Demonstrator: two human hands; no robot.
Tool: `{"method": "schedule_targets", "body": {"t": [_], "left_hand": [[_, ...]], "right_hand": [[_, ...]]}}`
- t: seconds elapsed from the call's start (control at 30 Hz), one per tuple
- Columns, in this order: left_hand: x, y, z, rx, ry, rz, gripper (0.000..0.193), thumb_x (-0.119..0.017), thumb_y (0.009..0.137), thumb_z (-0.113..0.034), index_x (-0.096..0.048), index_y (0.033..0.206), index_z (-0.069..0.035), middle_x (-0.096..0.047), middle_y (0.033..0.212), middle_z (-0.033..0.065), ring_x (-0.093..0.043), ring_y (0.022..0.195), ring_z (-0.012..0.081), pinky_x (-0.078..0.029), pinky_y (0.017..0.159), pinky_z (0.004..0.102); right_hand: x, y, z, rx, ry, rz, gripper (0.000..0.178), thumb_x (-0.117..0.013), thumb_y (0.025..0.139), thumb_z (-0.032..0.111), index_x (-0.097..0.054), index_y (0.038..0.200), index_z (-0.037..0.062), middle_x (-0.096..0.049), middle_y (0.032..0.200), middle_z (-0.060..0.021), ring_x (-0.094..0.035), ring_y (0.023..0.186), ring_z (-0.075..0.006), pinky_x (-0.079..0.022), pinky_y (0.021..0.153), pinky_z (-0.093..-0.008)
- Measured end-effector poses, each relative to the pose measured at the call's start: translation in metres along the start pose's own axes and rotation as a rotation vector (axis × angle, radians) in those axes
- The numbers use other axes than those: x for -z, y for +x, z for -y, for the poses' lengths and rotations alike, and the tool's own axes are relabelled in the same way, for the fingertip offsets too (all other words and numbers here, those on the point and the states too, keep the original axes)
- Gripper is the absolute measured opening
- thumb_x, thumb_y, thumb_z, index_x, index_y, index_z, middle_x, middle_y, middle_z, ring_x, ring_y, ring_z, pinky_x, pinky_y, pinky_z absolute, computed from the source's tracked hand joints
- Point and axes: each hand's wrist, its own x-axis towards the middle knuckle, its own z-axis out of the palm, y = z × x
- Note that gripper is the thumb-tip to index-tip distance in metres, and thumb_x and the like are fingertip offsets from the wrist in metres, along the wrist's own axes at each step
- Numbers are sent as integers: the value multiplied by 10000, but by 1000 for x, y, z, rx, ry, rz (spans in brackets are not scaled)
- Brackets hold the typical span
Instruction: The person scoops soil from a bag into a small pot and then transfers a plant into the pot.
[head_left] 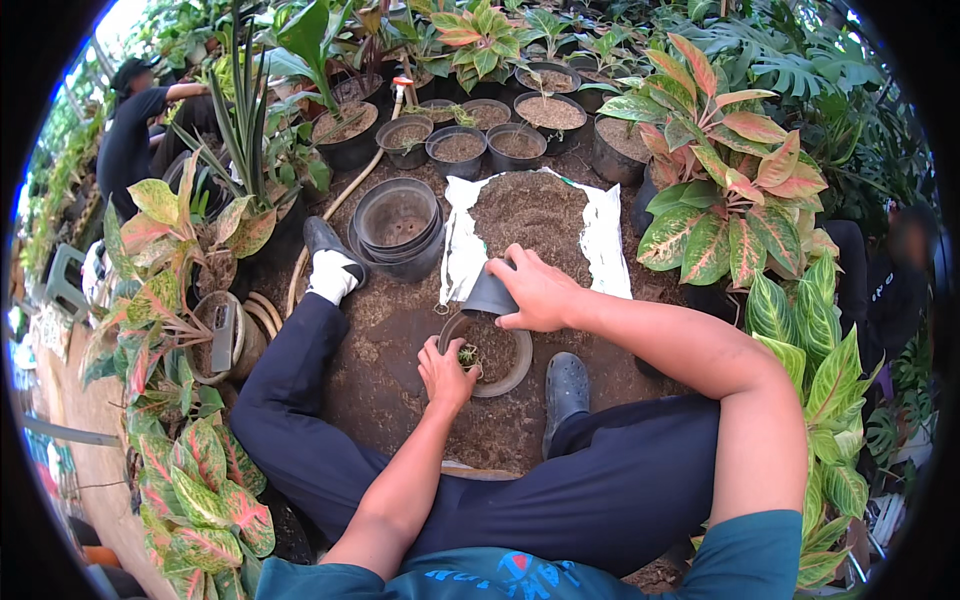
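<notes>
Between my feet stands a round plant pot [518, 375] with a pale rim and dark soil inside. At its left side my left hand [447, 374] closes its fingers around a small green seedling [469, 356], low at the soil. My right hand [538, 290] grips a small black pot [487, 296], tilted over the far edge of the plant pot with its mouth turned down. What is inside the black pot is hidden. Just beyond, a heap of dark soil [530, 215] lies on an opened white sack [461, 225].
Stacked empty black pots [398, 222] stand left of the sack. Several soil-filled pots [457, 146] line the back, beside a hose [335, 195]. Leafy potted plants [735, 190] crowd both sides. One person [135, 140] is at the far left, another [895, 285] at the right.
</notes>
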Motion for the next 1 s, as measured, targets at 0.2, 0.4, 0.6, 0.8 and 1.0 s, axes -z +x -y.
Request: {"method": "schedule_targets", "body": {"t": [0.2,0.4,0.6,0.8,1.0], "left_hand": [[-6,1,-4,-83,11,-37,527,-903,748,-213,-730,1245,-188,-376,1514,215,-331,1444,409,-338,1163,517],[-11,3,6,-94,-13,-57,483,-883,739,-201,-754,1204,-201,-403,1490,186,-354,1411,397,-345,1149,519],[-13,2,4,-86,-13,-77,466,-887,720,-194,-763,1169,-177,-414,1478,165,-369,1399,388,-355,1143,505],[-11,5,2,-103,1,-60,449,-885,735,-188,-769,1168,-168,-408,1483,182,-371,1399,396,-358,1142,508],[-11,11,1,-78,-22,-33,414,-875,769,-240,-776,1154,-127,-400,1481,193,-377,1394,384,-353,1151,486]], "right_hand": [[-7,11,-4,-41,21,30,848,-869,794,346,-416,1464,88,-423,1400,-255,-485,1327,-448,-500,1070,-526],[-14,22,-7,2,11,104,843,-875,795,348,-421,1461,100,-423,1394,-259,-471,1346,-456,-501,1075,-527],[-15,31,-3,71,-14,121,854,-882,788,320,-420,1475,116,-421,1402,-256,-472,1354,-457,-499,1084,-528],[-10,32,-8,350,-296,78,919,-920,720,260,-430,1489,149,-428,1442,-237,-488,1345,-408,-576,1009,-456],[-17,23,-15,599,-421,6,1005,-949,649,278,-438,1512,217,-440,1403,-194,-493,1327,-369,-596,970,-424]]}}
